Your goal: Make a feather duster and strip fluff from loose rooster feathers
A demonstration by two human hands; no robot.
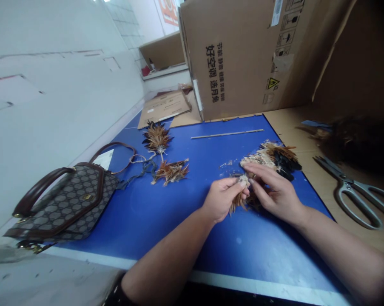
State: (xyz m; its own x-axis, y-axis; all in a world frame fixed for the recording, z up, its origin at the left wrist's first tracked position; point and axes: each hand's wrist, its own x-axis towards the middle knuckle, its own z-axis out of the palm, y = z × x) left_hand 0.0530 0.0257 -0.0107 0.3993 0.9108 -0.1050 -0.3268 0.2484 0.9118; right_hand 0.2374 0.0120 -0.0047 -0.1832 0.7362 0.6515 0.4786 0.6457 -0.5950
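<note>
My left hand is closed in a pinch on a small bunch of feathers. The bunch's pale, fluffy ends poke up between thumb and fingers, and its brown tips hang below. Close beside it, my right hand has its fingers stretched out and apart from the thumb. Its fingertips reach the near edge of a pile of cream, brown and black feathers; its thumb is close to the bunch. Part of the pile is hidden behind this hand. Bits of fluff lie on the blue table surface nearby.
Scissors and a dark feather mass lie at right. A thin metal strip lies behind. Left are a tied feather bundle, loose brown feathers and a patterned handbag. A large cardboard box stands behind.
</note>
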